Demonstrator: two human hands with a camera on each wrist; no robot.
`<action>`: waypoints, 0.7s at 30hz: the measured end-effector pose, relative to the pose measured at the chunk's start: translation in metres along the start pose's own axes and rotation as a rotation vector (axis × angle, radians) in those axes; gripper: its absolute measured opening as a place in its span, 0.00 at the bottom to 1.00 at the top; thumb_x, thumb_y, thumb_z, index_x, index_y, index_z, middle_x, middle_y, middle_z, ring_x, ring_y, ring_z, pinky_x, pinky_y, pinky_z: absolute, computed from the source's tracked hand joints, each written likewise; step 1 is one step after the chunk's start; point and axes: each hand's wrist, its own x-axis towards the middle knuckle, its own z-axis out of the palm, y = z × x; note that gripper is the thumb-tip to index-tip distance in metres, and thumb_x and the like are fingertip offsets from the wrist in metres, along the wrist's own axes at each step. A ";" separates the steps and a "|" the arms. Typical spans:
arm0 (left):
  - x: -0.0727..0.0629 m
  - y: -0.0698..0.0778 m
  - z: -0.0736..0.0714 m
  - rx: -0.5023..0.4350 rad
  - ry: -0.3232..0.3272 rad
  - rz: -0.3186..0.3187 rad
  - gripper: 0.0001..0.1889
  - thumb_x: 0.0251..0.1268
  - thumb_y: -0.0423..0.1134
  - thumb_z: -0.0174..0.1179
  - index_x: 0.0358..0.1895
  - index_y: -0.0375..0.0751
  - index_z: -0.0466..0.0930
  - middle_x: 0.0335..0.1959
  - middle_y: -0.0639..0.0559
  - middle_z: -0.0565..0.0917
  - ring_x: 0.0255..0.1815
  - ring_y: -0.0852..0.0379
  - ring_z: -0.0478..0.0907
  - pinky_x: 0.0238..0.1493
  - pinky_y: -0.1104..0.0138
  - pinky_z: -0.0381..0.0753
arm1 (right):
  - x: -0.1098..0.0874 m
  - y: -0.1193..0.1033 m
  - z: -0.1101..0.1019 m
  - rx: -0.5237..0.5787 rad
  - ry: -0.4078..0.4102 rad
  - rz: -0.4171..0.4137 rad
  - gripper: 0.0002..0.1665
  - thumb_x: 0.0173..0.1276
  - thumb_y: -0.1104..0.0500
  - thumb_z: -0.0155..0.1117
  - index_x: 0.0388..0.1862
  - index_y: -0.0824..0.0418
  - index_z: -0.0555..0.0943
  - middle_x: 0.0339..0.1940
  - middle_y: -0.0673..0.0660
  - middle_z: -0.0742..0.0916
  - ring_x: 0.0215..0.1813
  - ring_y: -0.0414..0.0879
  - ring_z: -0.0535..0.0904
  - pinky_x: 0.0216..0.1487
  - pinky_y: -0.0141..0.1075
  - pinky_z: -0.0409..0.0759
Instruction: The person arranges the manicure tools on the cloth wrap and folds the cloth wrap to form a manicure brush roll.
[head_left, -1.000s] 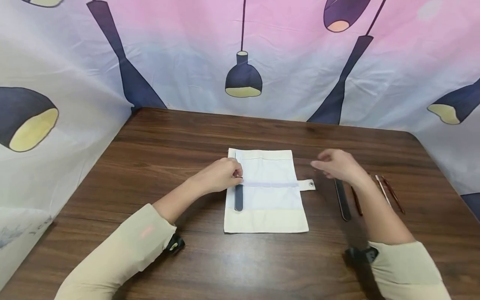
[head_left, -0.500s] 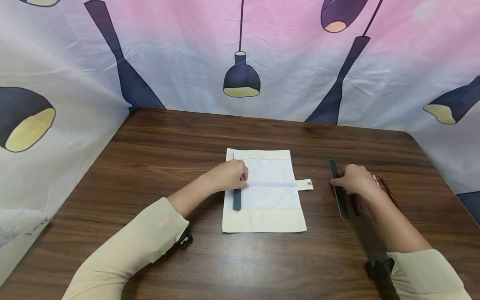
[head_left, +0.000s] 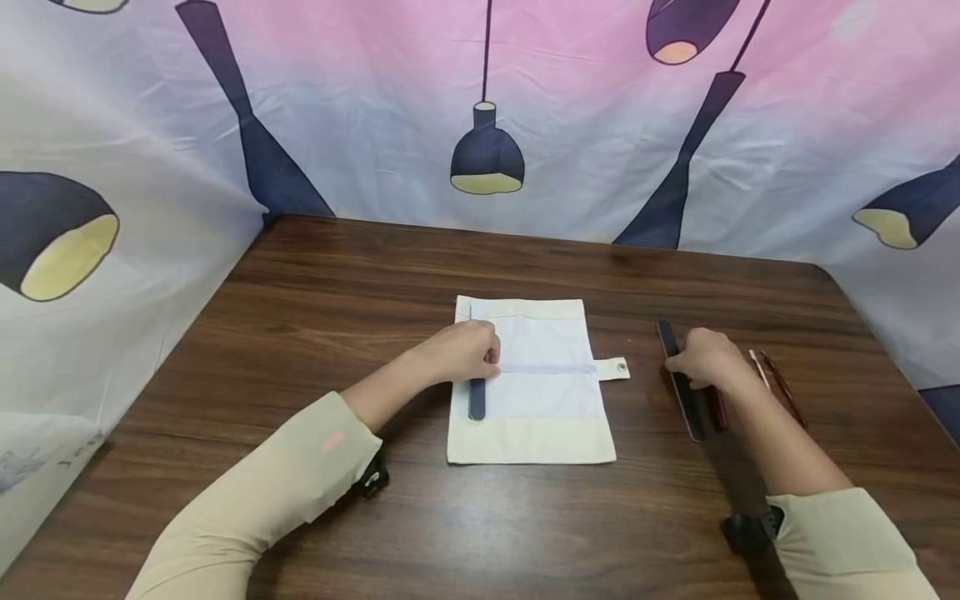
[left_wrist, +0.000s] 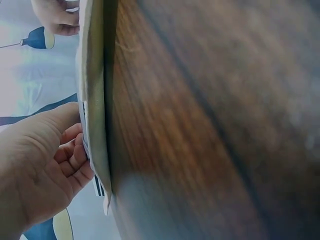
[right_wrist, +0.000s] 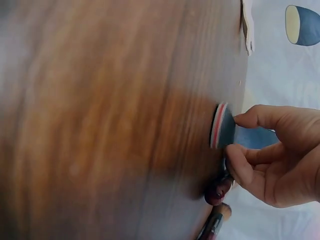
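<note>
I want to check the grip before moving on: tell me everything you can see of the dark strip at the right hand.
The dark strip is long, narrow and flat, round-ended, with a dull dark-grey face. Its edge, in the right wrist view, looks layered: a reddish line between pale ones. It appears to lie on the table, right of the cream cloth, far end angled left. The right hand has thumb and finger at its opposite long sides, apparently pinching it.

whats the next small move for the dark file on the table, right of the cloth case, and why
Probably lift the dark file gently: the right grip straddles its edges, it still appears to lie on the table, and the cloth case has bare fabric beside the other file.
</note>
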 end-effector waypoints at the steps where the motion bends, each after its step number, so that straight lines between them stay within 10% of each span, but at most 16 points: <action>1: 0.000 -0.001 0.000 -0.003 0.003 0.005 0.07 0.55 0.38 0.65 0.23 0.44 0.79 0.26 0.55 0.73 0.28 0.58 0.69 0.31 0.68 0.69 | 0.000 -0.001 0.000 0.000 0.001 -0.003 0.19 0.62 0.57 0.58 0.34 0.76 0.76 0.29 0.66 0.82 0.23 0.45 0.81 0.35 0.46 0.76; 5: 0.001 -0.004 0.002 -0.011 0.009 0.023 0.06 0.56 0.38 0.65 0.25 0.44 0.79 0.26 0.56 0.73 0.28 0.59 0.69 0.31 0.69 0.69 | 0.000 -0.004 -0.003 0.035 0.039 -0.022 0.30 0.63 0.56 0.56 0.52 0.81 0.67 0.39 0.71 0.81 0.25 0.46 0.81 0.35 0.46 0.76; 13: 0.001 -0.005 0.005 -0.036 0.024 0.056 0.05 0.56 0.38 0.64 0.25 0.44 0.80 0.26 0.56 0.73 0.28 0.59 0.69 0.31 0.69 0.69 | 0.002 -0.023 -0.016 0.130 0.155 -0.034 0.27 0.62 0.54 0.56 0.51 0.75 0.66 0.27 0.62 0.82 0.26 0.48 0.81 0.30 0.41 0.74; 21: 0.002 -0.005 0.004 -0.046 0.032 0.092 0.05 0.57 0.37 0.63 0.26 0.43 0.80 0.26 0.56 0.73 0.29 0.60 0.68 0.33 0.69 0.69 | 0.005 -0.052 -0.027 0.278 0.257 -0.051 0.29 0.63 0.55 0.55 0.56 0.73 0.63 0.44 0.69 0.77 0.36 0.59 0.82 0.35 0.44 0.78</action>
